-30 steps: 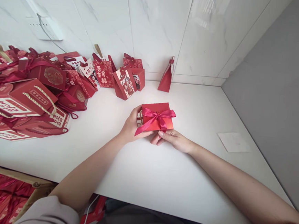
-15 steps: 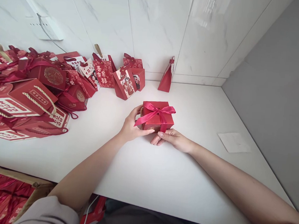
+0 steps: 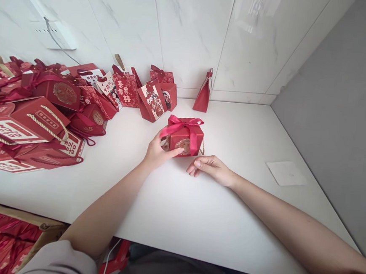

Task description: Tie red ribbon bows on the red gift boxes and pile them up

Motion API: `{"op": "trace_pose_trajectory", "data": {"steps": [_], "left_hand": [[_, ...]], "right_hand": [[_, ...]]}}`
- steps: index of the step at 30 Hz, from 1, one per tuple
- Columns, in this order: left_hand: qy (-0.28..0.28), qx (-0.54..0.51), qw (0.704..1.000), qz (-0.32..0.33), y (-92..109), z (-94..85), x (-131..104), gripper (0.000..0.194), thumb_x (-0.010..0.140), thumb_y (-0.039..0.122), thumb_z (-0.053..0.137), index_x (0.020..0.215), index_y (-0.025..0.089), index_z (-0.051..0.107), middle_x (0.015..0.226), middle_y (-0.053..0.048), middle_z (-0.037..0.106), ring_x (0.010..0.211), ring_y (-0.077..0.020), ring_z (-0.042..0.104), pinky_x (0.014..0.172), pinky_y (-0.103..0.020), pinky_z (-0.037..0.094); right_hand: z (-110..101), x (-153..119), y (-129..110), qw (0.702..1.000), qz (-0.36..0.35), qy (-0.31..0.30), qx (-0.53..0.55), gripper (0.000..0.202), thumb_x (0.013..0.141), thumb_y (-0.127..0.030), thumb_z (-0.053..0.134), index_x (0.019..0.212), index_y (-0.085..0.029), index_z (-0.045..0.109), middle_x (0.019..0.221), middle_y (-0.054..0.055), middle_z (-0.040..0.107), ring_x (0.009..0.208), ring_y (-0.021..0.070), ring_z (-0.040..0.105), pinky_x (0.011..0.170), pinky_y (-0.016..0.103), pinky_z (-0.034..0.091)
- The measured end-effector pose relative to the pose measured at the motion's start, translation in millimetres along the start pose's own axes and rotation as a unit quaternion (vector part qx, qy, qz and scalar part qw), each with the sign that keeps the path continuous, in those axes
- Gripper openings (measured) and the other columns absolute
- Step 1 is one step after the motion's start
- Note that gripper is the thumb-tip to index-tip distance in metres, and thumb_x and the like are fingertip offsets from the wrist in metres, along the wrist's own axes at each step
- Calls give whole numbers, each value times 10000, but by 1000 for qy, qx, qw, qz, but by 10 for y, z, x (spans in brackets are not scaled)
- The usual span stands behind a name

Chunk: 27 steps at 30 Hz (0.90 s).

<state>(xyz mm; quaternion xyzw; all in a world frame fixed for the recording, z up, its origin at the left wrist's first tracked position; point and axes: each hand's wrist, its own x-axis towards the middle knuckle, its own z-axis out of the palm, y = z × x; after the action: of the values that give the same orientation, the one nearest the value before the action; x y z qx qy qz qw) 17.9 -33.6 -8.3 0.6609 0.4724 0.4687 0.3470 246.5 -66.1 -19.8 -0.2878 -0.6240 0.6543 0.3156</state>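
Note:
A red gift box (image 3: 198, 136) with a glossy red ribbon bow on top and a round gold emblem on its front stands on the white table. My left hand (image 3: 158, 152) is closed on its left end, thumb across the lower front. Twisted gold cord handles show at both ends. Just below the box's front right corner is my right hand (image 3: 214, 168), apart from it. Its fingers are loosely curled with nothing visible in them.
Many red gift boxes (image 3: 49, 120) are heaped at the left. Small red bags (image 3: 128, 91) and a lone narrow bag (image 3: 203, 94) stand along the tiled wall. White paper (image 3: 286, 174) lies at the right. Lower left, a carton (image 3: 49, 230) holds more ribboned boxes.
The gift box has shifted slightly left and back and turned, so its front emblem and right cord handle now show. My right hand has come off it; my left hand moved with it.

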Motion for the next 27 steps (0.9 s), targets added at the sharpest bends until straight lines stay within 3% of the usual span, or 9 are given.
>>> {"op": "trace_pose_trajectory", "data": {"steps": [4,7,10,13,17,21,27], "left_hand": [[22,-73,995,-66,-81,-54,70,577,719,423,771,1210,193,575,1220,-106,667,1128,-281,639,994,-451,508],[16,-103,991,-84,-89,-67,89,535,757,445,733,1198,180,588,1240,-106,665,1159,-282,626,1018,-442,492],[0,-116,990,-83,-56,-43,72,544,772,465,712,1220,181,589,1258,-105,661,1167,-291,622,1004,-447,504],[-61,-138,986,-68,1,-12,44,567,798,481,678,1285,210,573,1273,-98,656,1172,-304,618,968,-459,530],[-134,-129,981,-58,51,-21,28,595,809,525,644,1316,224,566,1285,-97,642,1108,-289,644,888,-416,563],[-125,-92,983,-93,22,-62,34,653,795,617,599,1333,250,547,1238,-99,657,1045,-278,658,643,-308,572],[-118,-75,984,-107,-38,-59,31,686,800,674,550,1358,276,523,1277,-81,643,1084,-268,640,609,-263,553]], "right_hand": [[-57,13,43,979,-64,187,-49,374,888,-529,587,748,-193,672,767,41,662,724,157,597,758,322,499],[-134,48,86,961,-64,266,-47,325,857,-545,617,895,-222,609,970,56,654,833,182,603,732,323,504],[-171,66,97,968,-57,238,-49,534,825,-553,654,1257,-284,492,1429,105,458,1216,256,522,930,407,493],[-156,60,58,986,-74,142,-46,830,805,-530,695,1480,-328,258,1602,105,223,1404,289,359,1124,487,348],[-133,54,-20,990,-113,77,-32,788,856,-486,659,1502,-288,253,1570,102,321,1381,268,406,1158,462,318],[-146,64,-45,991,-113,73,-19,740,874,-499,631,1486,-270,284,1542,100,376,1367,261,427,1150,443,334],[-160,68,-8,990,-107,88,-25,702,875,-516,621,1461,-264,328,1550,100,364,1393,266,388,1145,434,338]]}}
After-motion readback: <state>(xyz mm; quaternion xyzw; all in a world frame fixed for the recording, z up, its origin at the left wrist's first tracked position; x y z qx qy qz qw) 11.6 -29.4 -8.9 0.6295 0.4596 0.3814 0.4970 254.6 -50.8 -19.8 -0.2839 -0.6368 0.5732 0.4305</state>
